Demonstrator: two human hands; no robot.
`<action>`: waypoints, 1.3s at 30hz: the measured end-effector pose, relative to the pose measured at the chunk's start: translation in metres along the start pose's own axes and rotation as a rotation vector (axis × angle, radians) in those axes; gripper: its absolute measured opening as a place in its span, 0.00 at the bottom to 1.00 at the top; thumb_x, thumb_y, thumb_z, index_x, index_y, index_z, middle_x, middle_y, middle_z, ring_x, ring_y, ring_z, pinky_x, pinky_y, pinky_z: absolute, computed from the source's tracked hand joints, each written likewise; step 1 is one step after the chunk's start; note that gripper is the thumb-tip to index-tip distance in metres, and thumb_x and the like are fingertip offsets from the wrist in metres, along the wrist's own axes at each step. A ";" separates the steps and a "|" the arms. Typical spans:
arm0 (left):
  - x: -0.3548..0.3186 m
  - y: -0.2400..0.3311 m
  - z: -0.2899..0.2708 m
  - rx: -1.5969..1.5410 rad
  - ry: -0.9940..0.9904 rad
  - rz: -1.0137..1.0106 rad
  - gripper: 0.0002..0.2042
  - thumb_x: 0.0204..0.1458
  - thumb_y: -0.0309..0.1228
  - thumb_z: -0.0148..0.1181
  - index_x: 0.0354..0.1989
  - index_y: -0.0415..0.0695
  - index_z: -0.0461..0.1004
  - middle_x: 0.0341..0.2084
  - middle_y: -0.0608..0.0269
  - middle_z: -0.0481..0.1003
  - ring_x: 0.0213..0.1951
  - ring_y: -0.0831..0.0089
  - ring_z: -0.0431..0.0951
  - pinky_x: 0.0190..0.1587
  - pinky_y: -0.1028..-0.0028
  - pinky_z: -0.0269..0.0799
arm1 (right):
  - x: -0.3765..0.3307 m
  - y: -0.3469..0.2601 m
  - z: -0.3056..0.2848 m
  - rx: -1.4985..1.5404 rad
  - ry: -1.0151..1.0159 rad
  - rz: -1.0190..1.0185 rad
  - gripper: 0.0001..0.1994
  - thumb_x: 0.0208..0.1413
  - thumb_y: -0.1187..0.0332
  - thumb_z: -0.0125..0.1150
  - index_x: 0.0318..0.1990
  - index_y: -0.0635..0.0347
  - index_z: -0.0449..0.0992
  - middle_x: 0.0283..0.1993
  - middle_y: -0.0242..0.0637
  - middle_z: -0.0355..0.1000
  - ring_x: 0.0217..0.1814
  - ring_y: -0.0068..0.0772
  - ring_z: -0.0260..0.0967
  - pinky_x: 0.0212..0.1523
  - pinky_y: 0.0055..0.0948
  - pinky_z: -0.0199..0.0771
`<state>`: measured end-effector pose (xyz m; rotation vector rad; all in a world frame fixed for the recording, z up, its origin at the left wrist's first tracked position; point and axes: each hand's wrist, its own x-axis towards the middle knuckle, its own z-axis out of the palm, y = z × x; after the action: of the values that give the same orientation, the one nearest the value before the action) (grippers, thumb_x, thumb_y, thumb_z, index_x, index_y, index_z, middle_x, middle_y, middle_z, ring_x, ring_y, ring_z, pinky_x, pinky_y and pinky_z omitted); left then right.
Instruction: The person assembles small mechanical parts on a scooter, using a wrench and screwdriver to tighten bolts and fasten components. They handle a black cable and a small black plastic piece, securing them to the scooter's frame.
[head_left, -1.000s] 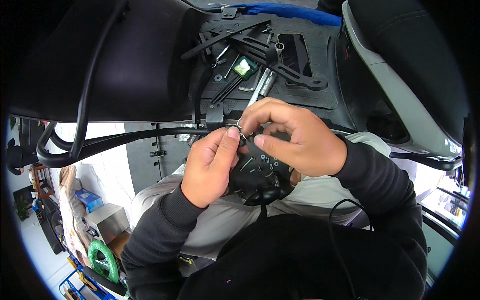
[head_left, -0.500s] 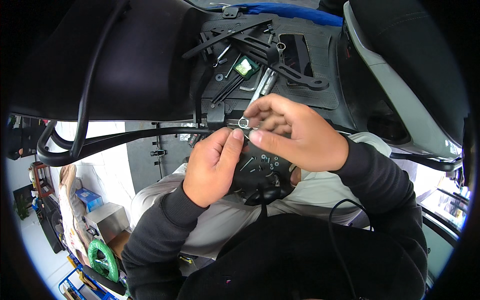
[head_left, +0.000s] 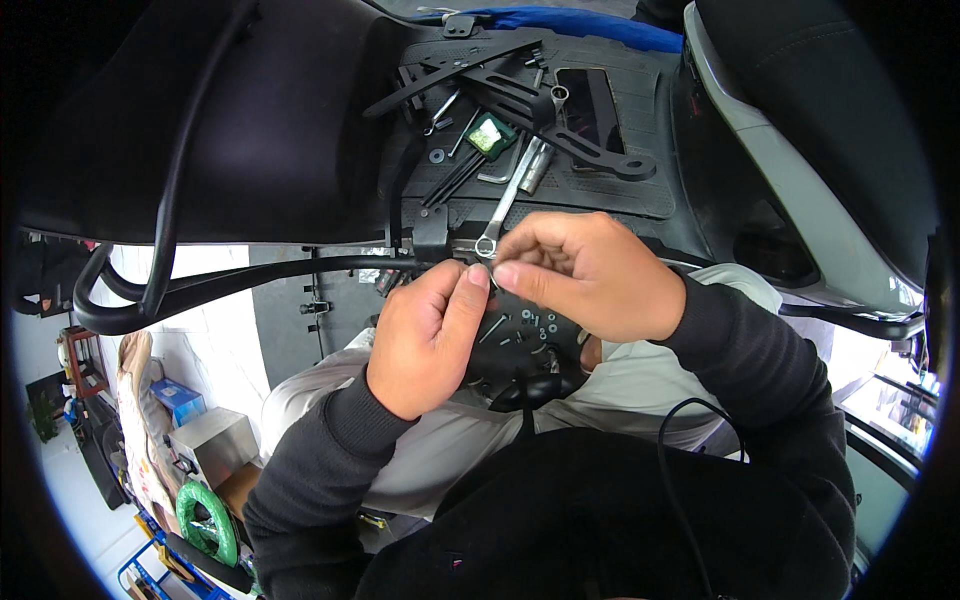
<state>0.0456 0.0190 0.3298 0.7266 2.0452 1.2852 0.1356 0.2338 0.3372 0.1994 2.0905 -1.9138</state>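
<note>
Both grips are being pinched together: left hand point(head_left: 425, 335) and right hand point(head_left: 585, 275) on a small fastener point(head_left: 487, 272) beside the wrench point(head_left: 505, 205); fitting appears unfinished, loose screws point(head_left: 525, 325) remaining.

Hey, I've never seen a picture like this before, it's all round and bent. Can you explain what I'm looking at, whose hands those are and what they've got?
The camera sits on a person's head and looks down, and its wide lens bends the edges. The left hand and right hand are that person's own, in dark sleeves, with fingertips meeting just below the ring end of a silver wrench. They seem to pinch something small there; I can't tell what. The wrench lies on a black ribbed panel, among black brackets, other tools and loose washers. Small screws lie on a dark surface under the hands.
</note>
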 end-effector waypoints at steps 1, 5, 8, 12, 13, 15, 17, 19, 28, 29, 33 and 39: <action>0.000 0.000 -0.001 0.036 0.003 -0.020 0.20 0.74 0.40 0.53 0.33 0.36 0.76 0.18 0.67 0.72 0.23 0.80 0.68 0.28 0.71 0.66 | 0.000 0.000 0.000 -0.071 0.011 -0.114 0.15 0.66 0.71 0.65 0.58 0.64 0.76 0.47 0.36 0.79 0.45 0.23 0.78 0.49 0.26 0.79; 0.000 0.002 -0.003 -0.060 0.011 -0.074 0.20 0.74 0.40 0.53 0.32 0.36 0.75 0.18 0.64 0.73 0.23 0.79 0.69 0.28 0.71 0.67 | 0.002 0.001 0.001 0.002 0.089 -0.293 0.15 0.66 0.72 0.66 0.58 0.63 0.76 0.47 0.36 0.79 0.46 0.24 0.78 0.49 0.26 0.80; -0.001 0.003 -0.001 -0.042 -0.011 -0.030 0.19 0.74 0.39 0.54 0.32 0.36 0.75 0.18 0.64 0.73 0.23 0.80 0.70 0.28 0.71 0.68 | 0.001 0.003 -0.001 0.157 0.025 0.002 0.15 0.66 0.71 0.67 0.57 0.63 0.77 0.47 0.35 0.79 0.46 0.24 0.78 0.50 0.26 0.80; -0.001 0.002 0.000 0.041 -0.008 -0.027 0.19 0.74 0.38 0.54 0.33 0.36 0.75 0.19 0.61 0.74 0.23 0.77 0.71 0.29 0.69 0.69 | 0.004 0.007 -0.005 0.063 -0.046 -0.169 0.13 0.69 0.65 0.67 0.54 0.65 0.78 0.47 0.35 0.79 0.45 0.22 0.77 0.50 0.26 0.80; -0.001 0.002 -0.001 0.016 0.002 -0.014 0.19 0.74 0.38 0.54 0.33 0.36 0.75 0.18 0.60 0.74 0.23 0.76 0.71 0.29 0.69 0.69 | 0.004 0.007 -0.005 0.032 -0.035 -0.231 0.14 0.70 0.65 0.66 0.54 0.66 0.78 0.48 0.36 0.79 0.45 0.22 0.77 0.50 0.26 0.80; -0.001 0.001 -0.001 -0.020 0.021 -0.026 0.19 0.74 0.38 0.54 0.33 0.35 0.75 0.18 0.59 0.74 0.22 0.75 0.71 0.29 0.68 0.69 | 0.003 0.007 -0.005 -0.021 0.013 -0.321 0.15 0.70 0.65 0.66 0.55 0.67 0.78 0.48 0.37 0.79 0.45 0.22 0.77 0.50 0.26 0.80; -0.001 0.001 0.000 0.001 0.011 -0.014 0.19 0.74 0.38 0.54 0.33 0.35 0.75 0.18 0.58 0.74 0.22 0.75 0.71 0.29 0.67 0.70 | 0.002 0.005 -0.004 0.063 0.009 -0.167 0.15 0.69 0.66 0.66 0.55 0.68 0.77 0.49 0.38 0.80 0.45 0.22 0.77 0.50 0.25 0.80; -0.002 0.000 0.002 -0.033 0.012 0.002 0.19 0.74 0.38 0.54 0.32 0.35 0.75 0.17 0.57 0.73 0.21 0.73 0.70 0.28 0.66 0.69 | 0.001 0.004 -0.006 0.086 -0.053 0.037 0.17 0.69 0.66 0.67 0.57 0.69 0.76 0.50 0.40 0.80 0.47 0.22 0.77 0.50 0.25 0.80; -0.002 0.000 0.001 0.041 0.010 -0.022 0.19 0.73 0.37 0.55 0.31 0.35 0.74 0.16 0.56 0.71 0.20 0.71 0.70 0.27 0.66 0.68 | -0.002 -0.006 -0.006 0.119 0.008 -0.049 0.20 0.65 0.74 0.66 0.63 0.66 0.74 0.52 0.39 0.79 0.49 0.24 0.78 0.52 0.25 0.80; -0.002 0.000 0.001 0.027 0.005 -0.016 0.19 0.73 0.37 0.55 0.31 0.35 0.74 0.16 0.56 0.72 0.20 0.72 0.70 0.27 0.67 0.68 | -0.002 -0.007 -0.007 0.135 -0.054 0.060 0.19 0.65 0.73 0.66 0.62 0.67 0.75 0.51 0.39 0.79 0.48 0.25 0.78 0.52 0.26 0.80; -0.004 0.002 0.002 0.037 -0.001 -0.026 0.17 0.72 0.37 0.57 0.34 0.35 0.76 0.16 0.58 0.72 0.20 0.74 0.70 0.27 0.68 0.68 | 0.001 -0.003 -0.006 0.147 -0.069 0.029 0.13 0.66 0.73 0.67 0.54 0.68 0.77 0.50 0.39 0.79 0.46 0.24 0.78 0.53 0.26 0.81; -0.005 0.003 0.002 0.037 -0.005 -0.023 0.17 0.72 0.38 0.58 0.36 0.35 0.76 0.17 0.59 0.72 0.21 0.77 0.69 0.26 0.70 0.66 | 0.003 0.006 -0.008 0.269 -0.085 -0.049 0.13 0.64 0.71 0.72 0.50 0.68 0.77 0.57 0.41 0.76 0.49 0.20 0.77 0.52 0.24 0.81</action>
<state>0.0506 0.0174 0.3331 0.7197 2.0726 1.2350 0.1339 0.2421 0.3309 0.1230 1.7950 -2.1888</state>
